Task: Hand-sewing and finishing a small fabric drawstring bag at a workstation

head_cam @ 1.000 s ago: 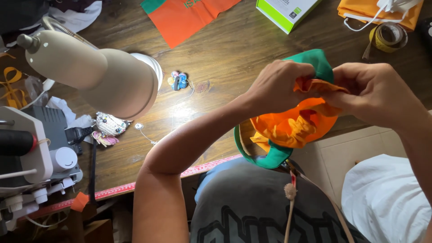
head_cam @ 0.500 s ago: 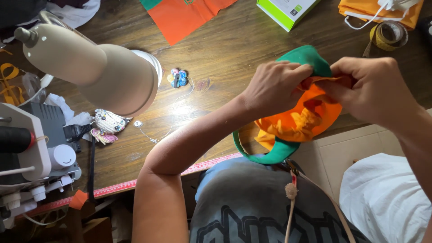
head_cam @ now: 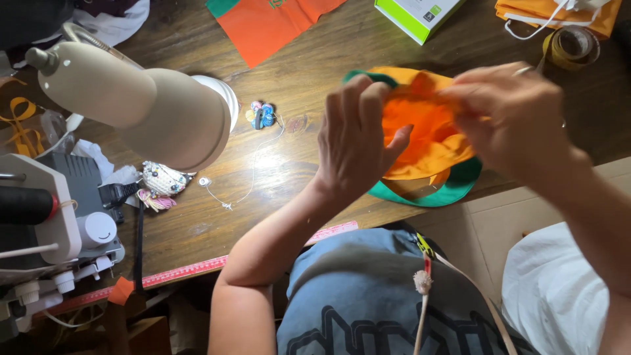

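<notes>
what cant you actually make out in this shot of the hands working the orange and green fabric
Head view only:
- The orange and green fabric piece: its middle is covered by the left hand and right hand, so its full shape is unclear.
- Fingertips of both hands: buried in the folds, grip unseen.
- Sewing machine: cut off by the left edge.
- Green and white box: cut off by the top edge.
- Small beaded trinket: too small to identify.

bunched fabric piece [head_cam: 427, 141]: orange, green edge | flat cloth sheet [head_cam: 269, 23]: orange | cardboard box [head_cam: 417, 13]: white, lime-green | metal desk lamp [head_cam: 141, 108]: beige
</notes>
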